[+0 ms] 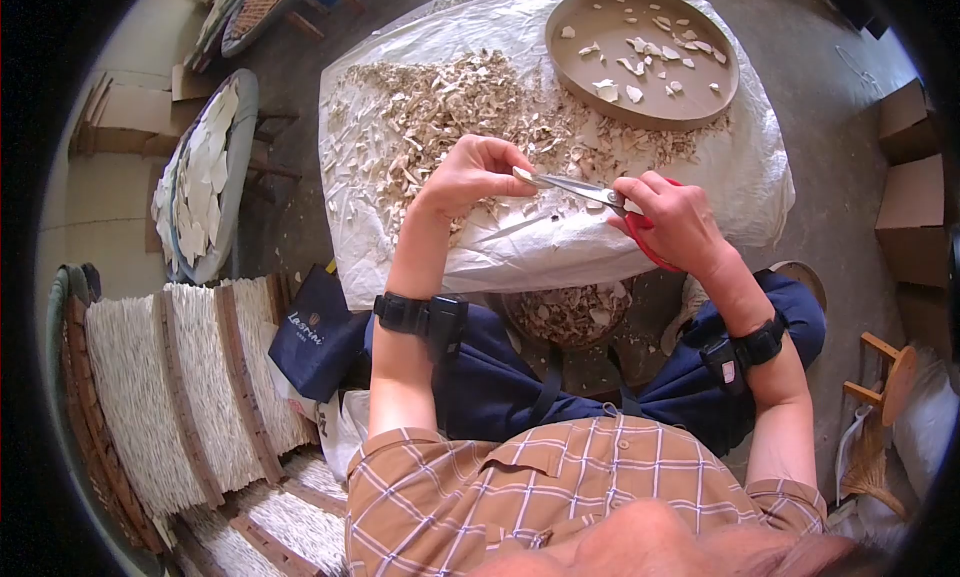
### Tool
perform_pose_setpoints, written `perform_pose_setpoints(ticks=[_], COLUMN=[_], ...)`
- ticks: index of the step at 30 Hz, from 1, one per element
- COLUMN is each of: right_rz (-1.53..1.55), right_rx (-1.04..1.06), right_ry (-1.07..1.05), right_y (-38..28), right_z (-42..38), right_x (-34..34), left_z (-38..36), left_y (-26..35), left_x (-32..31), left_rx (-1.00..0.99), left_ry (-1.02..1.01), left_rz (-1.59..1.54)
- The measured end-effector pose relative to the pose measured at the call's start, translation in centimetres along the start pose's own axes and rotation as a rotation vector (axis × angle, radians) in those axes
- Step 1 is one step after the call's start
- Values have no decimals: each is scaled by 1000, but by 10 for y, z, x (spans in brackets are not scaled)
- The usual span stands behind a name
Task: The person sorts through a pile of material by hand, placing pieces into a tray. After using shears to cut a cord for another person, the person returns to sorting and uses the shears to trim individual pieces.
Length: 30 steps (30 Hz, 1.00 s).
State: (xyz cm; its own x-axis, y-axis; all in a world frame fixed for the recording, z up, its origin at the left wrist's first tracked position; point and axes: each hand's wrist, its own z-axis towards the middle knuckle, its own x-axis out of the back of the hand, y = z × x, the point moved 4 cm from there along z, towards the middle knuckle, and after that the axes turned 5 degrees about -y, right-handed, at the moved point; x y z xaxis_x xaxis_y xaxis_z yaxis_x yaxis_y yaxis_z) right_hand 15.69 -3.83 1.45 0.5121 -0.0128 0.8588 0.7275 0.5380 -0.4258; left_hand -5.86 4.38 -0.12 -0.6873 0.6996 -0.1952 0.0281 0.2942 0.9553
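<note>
My left hand [468, 180] pinches a small pale chip [523, 176] between thumb and fingertips, above the covered table. My right hand [672, 219] is wrapped round red-handled scissors [585, 190], whose metal blades point left and reach the chip's edge. Whether the blades are parted there is too small to tell. Behind my left hand, a loose heap of beige and brown dried pieces [450, 102] spreads over the white plastic sheet [510, 262]. A round brown tray [562, 77] at the far right of the sheet bears scattered whitish chips.
Below the table edge, between my knees, stands a container of similar pieces [575, 312]. At left are stacked white sheets with wooden strips [140, 397], a dark blue bag [320, 332] and a round rack [235, 167]. Cardboard boxes [912, 192] and a wooden stool [898, 385] stand at right.
</note>
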Motion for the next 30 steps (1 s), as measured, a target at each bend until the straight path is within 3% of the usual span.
perform_pose_setpoints(ticks=[5,8,10,11,14,16,17,19,21,23,24,26,27,29,30], right_rz=[35,294,223,215,-36,250,229,572,540,888,883,447,446,151,154], right_rx=[-19,-109,-285,-286,-364,-413,-415,-627,-690,-1021,-1016,-1113,-1112,-1126,-1122], right_ry=[-28,15,-33,-29,-11,298,308,613,652,685,693,590,590,501,494], right_y=[-2,-1,14,20,40,47,52,75,108,142,158,184,183,175,172], right_z=[-1,0,1,0,-6,-6,-7,-12,-22,-38,-45,-53,-53,-51,-50], right_x=[-4,-5,-8,-10,-19,-11,-7,-2,-2,-13,-20,-29,-28,-20,-18], left_z=[-2,-1,0,1,2,3,3,7,8,18,23,37,49,74,84], left_y=[0,6,4,3,3,3,2,-1,-1,-12,-16,-11,-15,-21,-17], left_x=[-2,-6,-1,0,13,11,13,12,8,10,8,-5,-7,-16,-27], left_rx=[-9,-42,-49,-56,-45,-83,-102,-127,-80,-20,41,107,63,20,-160], left_ry=[-12,-15,99,93,330,350,392,395,419,386,383,393,369,354,312], left_rz=[-9,-14,69,70,82,-9,-102,-128,-138,-139,-72,5,10,11,-113])
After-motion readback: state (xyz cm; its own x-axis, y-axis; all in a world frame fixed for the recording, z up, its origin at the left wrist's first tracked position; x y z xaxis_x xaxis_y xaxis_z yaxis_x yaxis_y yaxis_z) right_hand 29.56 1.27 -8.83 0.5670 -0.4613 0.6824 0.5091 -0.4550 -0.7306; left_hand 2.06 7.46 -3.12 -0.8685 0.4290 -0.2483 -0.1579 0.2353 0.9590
